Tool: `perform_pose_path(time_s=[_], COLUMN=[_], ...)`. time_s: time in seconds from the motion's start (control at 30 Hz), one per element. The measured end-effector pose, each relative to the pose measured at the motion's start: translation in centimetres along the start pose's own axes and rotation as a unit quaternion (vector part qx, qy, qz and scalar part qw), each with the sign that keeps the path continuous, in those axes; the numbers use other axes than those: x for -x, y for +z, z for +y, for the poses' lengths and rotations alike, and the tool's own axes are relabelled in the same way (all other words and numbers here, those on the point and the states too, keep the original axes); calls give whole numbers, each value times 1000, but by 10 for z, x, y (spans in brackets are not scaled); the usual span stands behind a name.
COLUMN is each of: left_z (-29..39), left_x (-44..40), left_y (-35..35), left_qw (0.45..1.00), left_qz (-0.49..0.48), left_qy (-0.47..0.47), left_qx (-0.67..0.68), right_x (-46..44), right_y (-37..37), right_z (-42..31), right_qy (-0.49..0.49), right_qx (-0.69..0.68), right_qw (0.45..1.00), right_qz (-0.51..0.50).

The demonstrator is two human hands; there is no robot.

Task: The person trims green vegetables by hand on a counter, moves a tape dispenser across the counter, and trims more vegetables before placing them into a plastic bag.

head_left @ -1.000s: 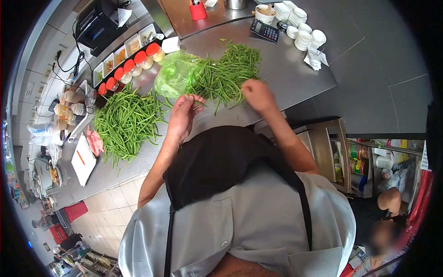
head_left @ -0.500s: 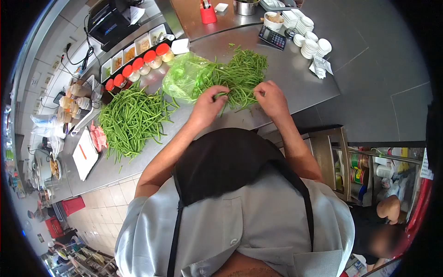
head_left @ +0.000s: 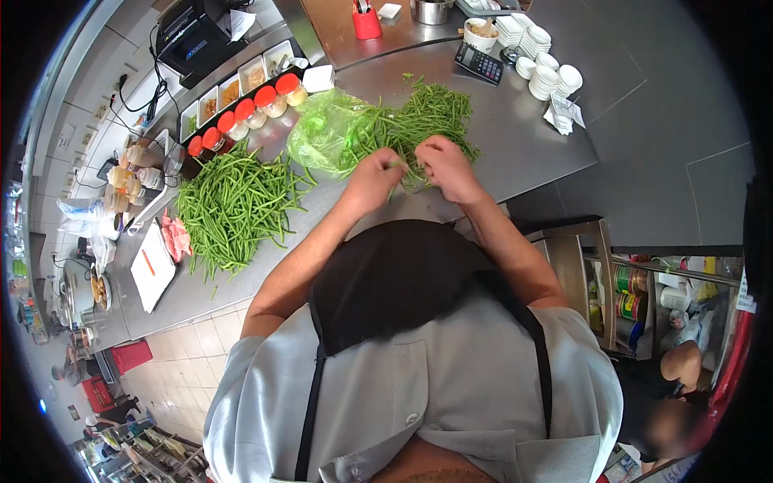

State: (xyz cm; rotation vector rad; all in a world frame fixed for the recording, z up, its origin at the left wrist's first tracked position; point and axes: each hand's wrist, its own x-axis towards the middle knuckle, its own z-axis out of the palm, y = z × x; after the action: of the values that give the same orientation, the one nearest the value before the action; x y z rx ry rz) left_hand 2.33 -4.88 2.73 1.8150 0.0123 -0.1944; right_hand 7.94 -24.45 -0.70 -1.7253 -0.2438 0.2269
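My left hand (head_left: 374,180) is closed in a pinch on a green bean, at the front edge of a loose pile of green beans (head_left: 435,113). Close by on the right, my right hand (head_left: 449,169) has its fingers curled together near that bean; what its fingertips pinch is too small to make out. A thin light-green plastic bag (head_left: 324,137) lies crumpled against the pile's left side. Further left is a larger heap of green beans (head_left: 237,209), spread on the steel counter (head_left: 523,145).
Red-lidded jars (head_left: 266,101) and trays of ingredients line the back left. A calculator (head_left: 478,63) and stacked white dishes (head_left: 546,79) stand at the back right. A notepad (head_left: 151,270) lies far left. Another person (head_left: 656,402) is at the lower right.
My right hand has moved left, closer to my left hand, and is now over the front of the bean pile. My left hand has stayed nearly in place, still pinching.
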Motion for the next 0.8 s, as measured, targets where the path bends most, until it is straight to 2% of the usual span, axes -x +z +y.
perform_pose_path(time_s=[0.03,0.13,0.17,0.23,0.33,0.53,0.63,0.73,0.8], left_z=[-3,-11,-14,-13,-11,-16,-18,-23,-24], left_x=[-3,-3,-2,1,5,6,10,13,16], left_y=[-6,-30,-35,-39,-38,-35,-29,-22,-16], left_qw=[991,916,905,894,888,893,887,882,873], left_qz=[-4,8,9,7,9,4,-6,-34,-47], left_qy=[-68,-158,-170,-178,-179,-167,-152,-134,-138], left_qx=[116,368,389,412,424,418,436,451,466], right_x=[-2,4,6,7,8,9,13,2,0], right_y=[2,-10,-7,1,14,31,36,42,33], right_z=[-1,-23,-21,-21,-31,-26,-25,2,3], right_qy=[6,54,29,-24,-22,-128,-48,103,12], right_qx=[-64,5,11,22,60,193,105,-80,-31], right_qw=[998,996,996,994,984,967,988,990,999], right_qz=[16,-68,-79,-102,-165,-110,-104,-48,-28])
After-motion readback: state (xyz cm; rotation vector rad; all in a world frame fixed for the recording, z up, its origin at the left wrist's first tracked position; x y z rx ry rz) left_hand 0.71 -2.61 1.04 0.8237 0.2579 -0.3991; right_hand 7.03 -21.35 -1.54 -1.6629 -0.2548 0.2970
